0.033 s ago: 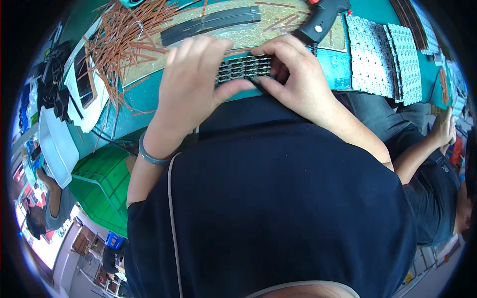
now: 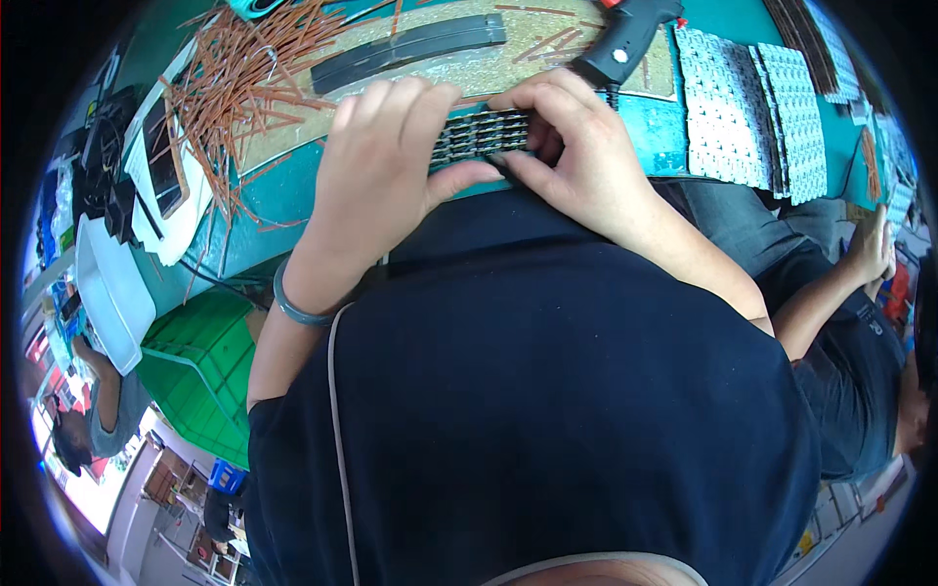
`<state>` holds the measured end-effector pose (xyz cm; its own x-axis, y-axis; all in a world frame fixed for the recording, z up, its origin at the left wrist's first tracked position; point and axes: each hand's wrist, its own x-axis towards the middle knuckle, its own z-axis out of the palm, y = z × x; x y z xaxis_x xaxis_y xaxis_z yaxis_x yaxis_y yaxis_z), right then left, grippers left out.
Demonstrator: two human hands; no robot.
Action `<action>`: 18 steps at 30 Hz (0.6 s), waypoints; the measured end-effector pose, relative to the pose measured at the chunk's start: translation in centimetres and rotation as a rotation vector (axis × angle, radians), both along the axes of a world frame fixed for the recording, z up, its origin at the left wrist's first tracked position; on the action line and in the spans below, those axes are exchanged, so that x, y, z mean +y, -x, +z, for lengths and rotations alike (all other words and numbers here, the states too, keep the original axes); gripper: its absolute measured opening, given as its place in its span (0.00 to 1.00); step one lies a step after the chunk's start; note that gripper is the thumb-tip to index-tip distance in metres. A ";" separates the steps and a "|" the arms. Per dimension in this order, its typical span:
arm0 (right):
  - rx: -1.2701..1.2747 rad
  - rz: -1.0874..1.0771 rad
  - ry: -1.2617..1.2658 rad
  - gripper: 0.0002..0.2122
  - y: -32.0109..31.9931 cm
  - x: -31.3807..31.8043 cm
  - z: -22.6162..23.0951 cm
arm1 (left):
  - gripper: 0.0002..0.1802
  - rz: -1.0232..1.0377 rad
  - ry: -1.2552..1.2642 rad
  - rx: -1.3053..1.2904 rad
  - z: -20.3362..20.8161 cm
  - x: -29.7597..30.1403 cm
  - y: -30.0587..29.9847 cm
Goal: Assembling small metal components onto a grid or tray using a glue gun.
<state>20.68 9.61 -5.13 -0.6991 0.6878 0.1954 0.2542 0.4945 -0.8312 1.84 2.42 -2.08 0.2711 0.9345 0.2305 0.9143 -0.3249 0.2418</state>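
1. The fingers of the right hand (image 2: pixel 586 146) are bent and grip the right end of a layered metallic block (image 2: pixel 484 135), with the thumb at its near edge.
2. The left hand (image 2: pixel 376 156) covers the left end of this block. Its thumb stretches along the near edge, but whether its fingers really press on it, I cannot tell.
3. The block is thus between both hands, above the near edge of the green desk (image 2: pixel 298 186). Its rows lie close together, so I judge it is already assembled as one body; it is not yet put down.
4. Beyond the hands, a curved black bar (image 2: pixel 410 51) lies on a speckled board (image 2: pixel 518 64), touched by nobody.
5. At left, a big heap of thin brown strips (image 2: pixel 249 73) is loose, so plenty of material seems left over.
6. At upper right rests a black pistol-grip tool (image 2: pixel 620 49), not in use.
7. Farther right, patterned silvery panels (image 2: pixel 728 107) stand in neat groups; whether they are finished or waiting, the view does not show.
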 end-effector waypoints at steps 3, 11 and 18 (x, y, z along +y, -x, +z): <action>0.005 -0.009 0.003 0.18 0.1 0.0 0.0 | 0.30 -0.040 0.007 0.048 -1.5 0.2 -0.3; 0.017 -0.007 0.002 0.17 0.0 0.3 -0.1 | 0.27 -0.110 0.029 0.084 -1.5 0.7 -0.2; 0.107 0.045 0.011 0.19 0.0 0.6 0.6 | 0.26 -0.080 0.063 -0.041 -1.2 0.1 0.6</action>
